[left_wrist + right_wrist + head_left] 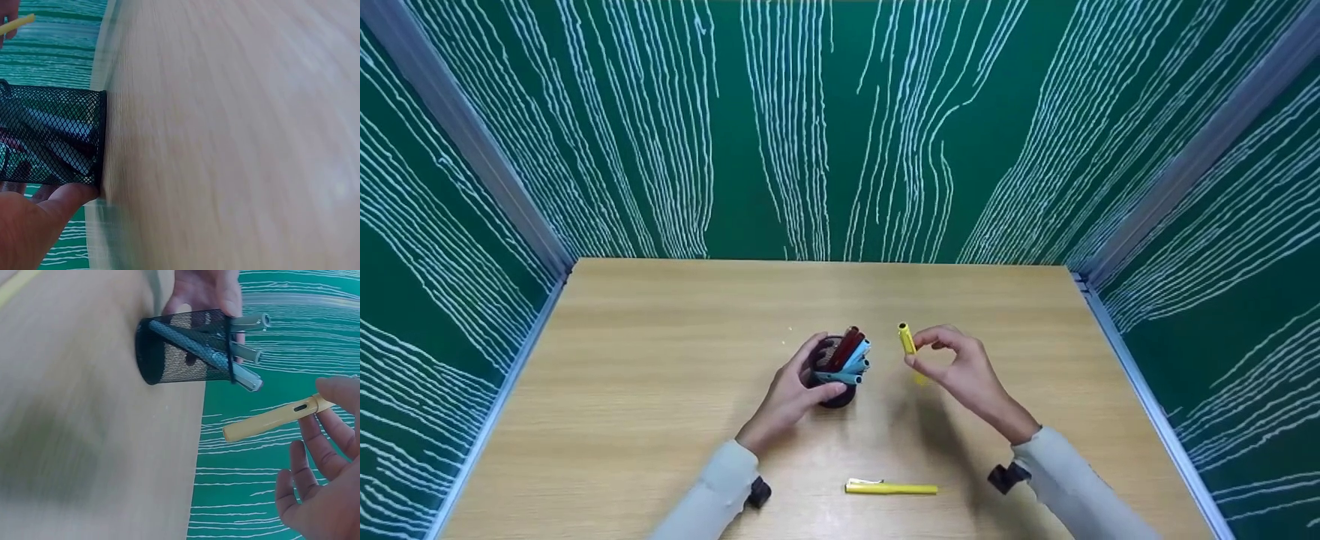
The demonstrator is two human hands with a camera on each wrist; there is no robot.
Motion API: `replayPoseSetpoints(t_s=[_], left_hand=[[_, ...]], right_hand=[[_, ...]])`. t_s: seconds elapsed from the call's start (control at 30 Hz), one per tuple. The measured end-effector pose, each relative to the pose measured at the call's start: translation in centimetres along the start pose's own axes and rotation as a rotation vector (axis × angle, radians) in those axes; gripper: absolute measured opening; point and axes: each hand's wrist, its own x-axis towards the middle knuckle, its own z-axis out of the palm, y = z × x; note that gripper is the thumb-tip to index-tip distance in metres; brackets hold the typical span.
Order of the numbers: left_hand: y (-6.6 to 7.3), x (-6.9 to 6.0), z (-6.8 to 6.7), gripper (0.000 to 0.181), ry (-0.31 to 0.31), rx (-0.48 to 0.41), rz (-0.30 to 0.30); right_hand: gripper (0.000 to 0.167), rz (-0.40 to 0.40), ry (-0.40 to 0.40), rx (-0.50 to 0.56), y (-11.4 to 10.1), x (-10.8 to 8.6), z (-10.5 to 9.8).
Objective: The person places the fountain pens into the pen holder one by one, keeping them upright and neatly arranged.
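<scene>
A black mesh pen holder [837, 397] stands on the table, with several pens in it: dark red pens [847, 346] and blue-teal pens [855, 366] leaning to the right. My left hand [789, 396] grips the holder round its left side; in the left wrist view the thumb lies near its base. Right of the holder, above the table, my right hand [964, 373] pinches a yellow pen [907, 339] between thumb and fingers. In the right wrist view that yellow pen [270, 423] slants toward the holder's mouth, apart from it, while the other fingers are loosely bent.
Another yellow pen [891, 488] with a metal clip lies on the wooden table [660, 360] near the front. Green panels [855, 150] with white wavy lines rise behind the table and on both sides. Dark wrist devices [1007, 477] sit at both sleeves.
</scene>
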Motion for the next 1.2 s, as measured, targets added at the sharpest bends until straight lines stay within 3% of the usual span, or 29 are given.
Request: replayPoseSetpoints(t_s=[0.17, 0.6, 0.97, 1.2], left_hand=[[0.1, 0.1, 0.0, 0.091, -0.004, -0.041, 0.012], [0.1, 0.0, 0.0, 0.092, 0.012, 0.019, -0.004], [-0.1, 0.0, 0.0, 0.092, 0.029, 0.032, -0.007], [0.1, 0.1, 0.0, 0.09, 0.001, -0.061, 0.017]], right_hand=[[0.017, -0.043, 0.014, 0.055, -0.3, 1.0, 0.0], [0.02, -0.034, 0.01, 0.172, -1.3, 3.0, 0.2], [0.018, -0.041, 0.02, 0.195, -1.6, 3.5, 1.0], [0.015, -0.08, 0.023, 0.236, -1.8, 3.8, 1.7]])
